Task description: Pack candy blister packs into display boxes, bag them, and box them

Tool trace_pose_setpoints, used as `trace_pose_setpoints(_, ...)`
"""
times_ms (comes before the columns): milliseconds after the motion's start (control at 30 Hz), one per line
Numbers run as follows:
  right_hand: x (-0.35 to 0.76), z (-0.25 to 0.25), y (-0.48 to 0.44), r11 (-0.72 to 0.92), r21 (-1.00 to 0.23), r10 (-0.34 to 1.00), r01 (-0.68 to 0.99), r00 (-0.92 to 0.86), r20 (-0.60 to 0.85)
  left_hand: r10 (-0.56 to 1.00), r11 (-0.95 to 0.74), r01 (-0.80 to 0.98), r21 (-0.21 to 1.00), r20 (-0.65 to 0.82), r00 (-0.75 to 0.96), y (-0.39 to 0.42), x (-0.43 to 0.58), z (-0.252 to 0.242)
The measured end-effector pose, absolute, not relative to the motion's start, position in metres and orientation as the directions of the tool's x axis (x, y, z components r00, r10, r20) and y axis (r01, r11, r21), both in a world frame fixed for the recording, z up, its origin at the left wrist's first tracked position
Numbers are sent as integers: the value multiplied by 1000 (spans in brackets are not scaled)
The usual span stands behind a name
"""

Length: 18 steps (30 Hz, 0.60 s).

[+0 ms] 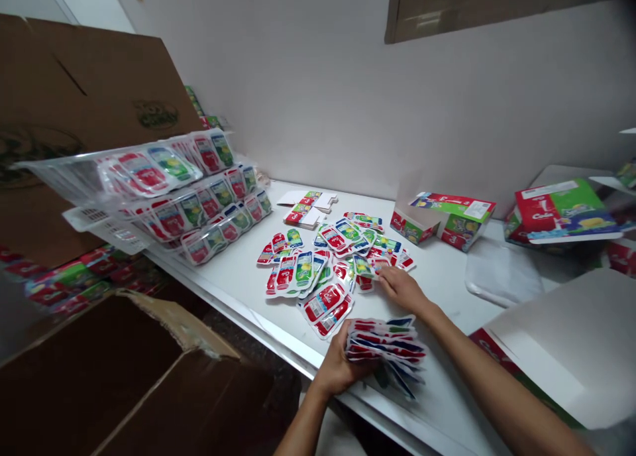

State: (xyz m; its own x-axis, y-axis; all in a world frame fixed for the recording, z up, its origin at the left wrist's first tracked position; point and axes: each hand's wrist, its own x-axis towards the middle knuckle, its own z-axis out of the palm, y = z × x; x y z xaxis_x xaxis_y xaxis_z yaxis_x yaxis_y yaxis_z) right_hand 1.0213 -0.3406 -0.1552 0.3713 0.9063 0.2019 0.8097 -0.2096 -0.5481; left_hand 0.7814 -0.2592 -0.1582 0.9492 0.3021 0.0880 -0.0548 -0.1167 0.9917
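Near the table's front edge, my left hand [342, 362] is closed around a thick stack of flat packets [385, 342], held edge-on so that their crimped white edges fan out to the right. My right hand [401, 287] reaches to the right side of a loose pile of packets [304, 270] on the table. Its thumb and fingers are pressed together at the edge of a packet [364, 266] there. The packets are printed with red, green and blue can shapes; the fingertips are partly hidden.
Bagged rows of packets [209, 204] stand at the table's left, beside a large brown carton [94, 78]. Flattened printed boxes [304, 209] lie at the back. Open display boxes [467, 221] stand right, with a large white-lined box [561, 350] nearer. An open carton [149, 376] sits below left.
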Motion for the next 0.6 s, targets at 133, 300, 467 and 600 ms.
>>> trace_pose_setpoints(133,1000,-125,-382,-112,-640,974,760,212,82,341,-454,-109,884,285,896,-254,783,-163)
trace_pose_setpoints(300,989,-107,-399,-35,-902,998,430,-40,-58,312,-403,-74,912,213,926,-256,782,-164)
trace_pose_setpoints(467,1023,-133,-372,-273,-637,945,721,324,-38,400,-217,-59,974,144,905,-263,779,-165)
trace_pose_setpoints(600,1066,-156,-344,-483,-433,830,761,555,50,399,-170,-39,985,105,911,-260,781,-166)
